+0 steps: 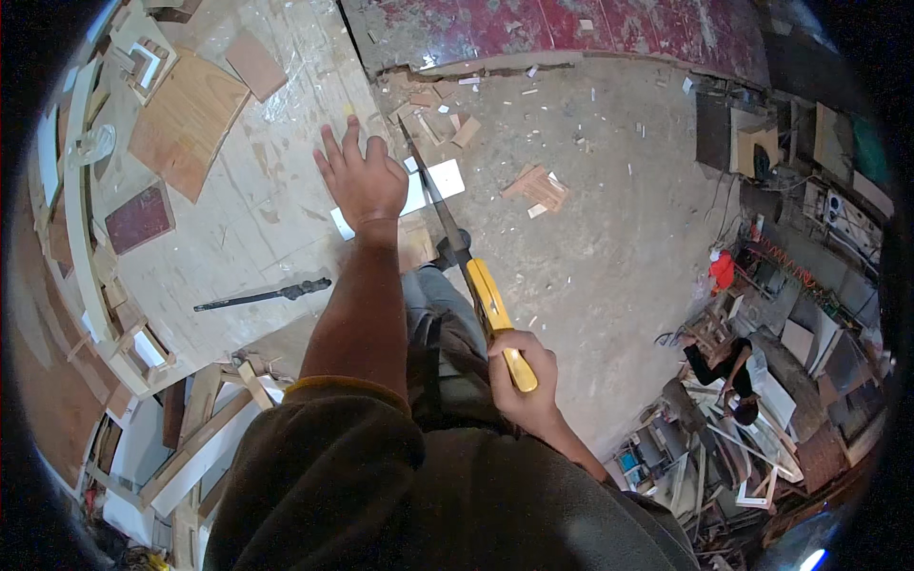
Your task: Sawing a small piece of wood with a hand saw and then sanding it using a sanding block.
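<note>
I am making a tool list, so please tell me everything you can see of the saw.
The saw has a long grey blade, metal by its look, narrowing to the tip, and a yellow handle with dark parts, perhaps plastic. The right hand grips the handle's near end. The saw slants, its tip pointing away from the person and leftward. In this view its blade crosses a white strip; whether they touch, I cannot tell. Teeth are too small to make out.

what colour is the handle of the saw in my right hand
The saw handle is yellow; it shows best in the head view.
</note>
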`<move>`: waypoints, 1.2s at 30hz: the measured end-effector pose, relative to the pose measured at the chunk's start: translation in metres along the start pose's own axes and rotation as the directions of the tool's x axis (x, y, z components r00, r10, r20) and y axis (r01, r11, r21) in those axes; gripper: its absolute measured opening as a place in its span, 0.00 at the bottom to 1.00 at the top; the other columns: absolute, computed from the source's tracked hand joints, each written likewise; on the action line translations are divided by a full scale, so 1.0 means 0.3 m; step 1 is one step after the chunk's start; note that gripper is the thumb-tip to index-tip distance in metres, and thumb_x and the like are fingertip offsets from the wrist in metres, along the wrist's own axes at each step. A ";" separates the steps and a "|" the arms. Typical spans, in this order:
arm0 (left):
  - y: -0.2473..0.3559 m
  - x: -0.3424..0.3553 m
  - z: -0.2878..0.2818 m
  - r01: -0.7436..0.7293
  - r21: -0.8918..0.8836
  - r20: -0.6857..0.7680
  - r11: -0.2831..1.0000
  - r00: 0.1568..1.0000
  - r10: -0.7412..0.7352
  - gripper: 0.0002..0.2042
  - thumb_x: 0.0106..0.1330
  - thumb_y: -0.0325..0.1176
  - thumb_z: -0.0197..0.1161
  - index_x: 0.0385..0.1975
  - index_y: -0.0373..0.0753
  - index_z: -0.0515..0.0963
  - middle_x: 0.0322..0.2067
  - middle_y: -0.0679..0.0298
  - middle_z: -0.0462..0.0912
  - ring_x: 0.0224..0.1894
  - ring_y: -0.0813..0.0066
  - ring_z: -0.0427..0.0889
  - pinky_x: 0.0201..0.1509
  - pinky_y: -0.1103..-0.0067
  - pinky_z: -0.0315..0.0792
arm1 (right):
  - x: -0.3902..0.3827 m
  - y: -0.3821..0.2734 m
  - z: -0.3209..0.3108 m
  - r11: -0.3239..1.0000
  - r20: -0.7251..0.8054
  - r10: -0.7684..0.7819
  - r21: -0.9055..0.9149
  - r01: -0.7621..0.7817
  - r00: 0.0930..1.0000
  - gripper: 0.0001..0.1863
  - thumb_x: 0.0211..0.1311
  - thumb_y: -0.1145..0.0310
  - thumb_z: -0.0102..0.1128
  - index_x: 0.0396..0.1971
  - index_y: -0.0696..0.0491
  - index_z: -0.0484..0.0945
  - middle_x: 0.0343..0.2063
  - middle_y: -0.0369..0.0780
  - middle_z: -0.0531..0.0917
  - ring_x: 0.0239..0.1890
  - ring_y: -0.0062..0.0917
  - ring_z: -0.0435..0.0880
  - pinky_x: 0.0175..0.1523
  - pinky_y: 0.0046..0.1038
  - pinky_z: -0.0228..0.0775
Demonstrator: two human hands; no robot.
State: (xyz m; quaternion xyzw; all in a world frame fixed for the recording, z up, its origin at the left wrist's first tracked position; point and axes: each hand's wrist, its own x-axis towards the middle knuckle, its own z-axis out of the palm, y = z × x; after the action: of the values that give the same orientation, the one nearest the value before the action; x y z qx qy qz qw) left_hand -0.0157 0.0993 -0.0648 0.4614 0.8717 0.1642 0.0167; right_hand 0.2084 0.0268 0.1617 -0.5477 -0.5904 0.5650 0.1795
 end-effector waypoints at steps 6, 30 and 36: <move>0.026 -0.010 0.001 -0.042 -0.014 -0.015 0.999 0.999 0.042 0.04 0.62 0.30 0.59 0.34 0.42 0.80 0.63 0.56 0.73 0.72 0.41 0.60 0.73 0.45 0.51 | 0.167 0.005 0.059 0.999 -0.037 -0.030 -0.020 0.030 0.999 0.06 0.65 0.78 0.61 0.41 0.54 0.79 0.31 0.41 0.85 0.31 0.19 0.85 0.37 0.23 0.75; 0.013 0.014 -0.001 -0.063 0.007 0.008 0.998 0.998 0.063 0.04 0.62 0.29 0.58 0.33 0.41 0.79 0.63 0.55 0.73 0.71 0.40 0.61 0.73 0.44 0.51 | 0.080 -0.056 0.012 1.000 0.019 -0.020 0.022 0.020 1.000 0.09 0.64 0.81 0.58 0.42 0.54 0.78 0.34 0.40 0.86 0.33 0.19 0.85 0.41 0.24 0.76; -0.003 -0.012 0.008 -0.025 0.021 0.041 0.999 0.999 0.024 0.06 0.61 0.30 0.58 0.36 0.44 0.79 0.65 0.58 0.70 0.75 0.43 0.55 0.77 0.47 0.45 | 0.080 -0.002 -0.061 1.000 0.031 -0.014 -0.022 0.015 0.999 0.08 0.63 0.82 0.55 0.38 0.55 0.79 0.32 0.40 0.84 0.32 0.18 0.84 0.38 0.20 0.73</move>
State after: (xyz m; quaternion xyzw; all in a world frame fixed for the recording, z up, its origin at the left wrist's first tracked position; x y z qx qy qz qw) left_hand -0.0138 0.0965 -0.0677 0.4754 0.8672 0.1456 0.0277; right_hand 0.2153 0.0559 0.1578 -0.5368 -0.6032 0.5654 0.1684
